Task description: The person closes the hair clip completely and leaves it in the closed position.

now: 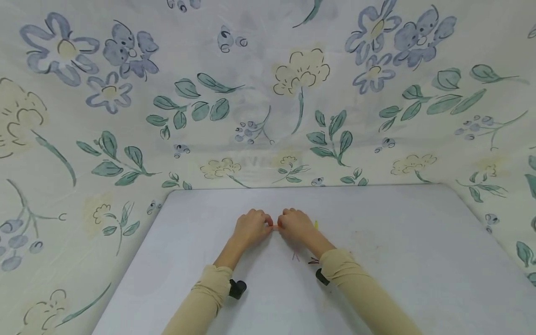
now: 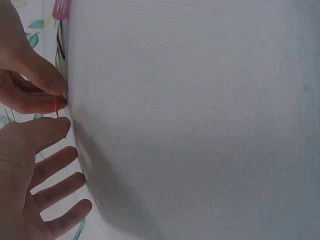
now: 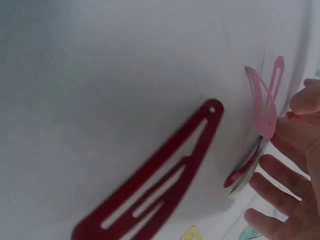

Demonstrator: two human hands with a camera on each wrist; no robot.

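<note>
Both hands meet over the white table, with a small, thin orange hair clip (image 1: 275, 227) stretched between their fingertips. My left hand (image 1: 252, 228) pinches its left end between thumb and index finger; the other fingers are spread in the left wrist view. From the opposite side my right hand (image 1: 296, 227) pinches the other end. Edge-on, the clip (image 2: 56, 105) shows as a narrow orange strip, mostly covered by fingers. Just nearer than the right hand lies an opened pink snap hair clip (image 3: 267, 125). A dark red snap clip (image 3: 159, 155) lies close to the right wrist.
A smaller red clip (image 3: 242, 170) lies beside the pink one. Something yellow (image 1: 316, 225) shows behind the right wrist. Floral cloth (image 1: 268, 116) rises along the table's far edge. Black wrist cameras (image 1: 237, 289) hang under both forearms.
</note>
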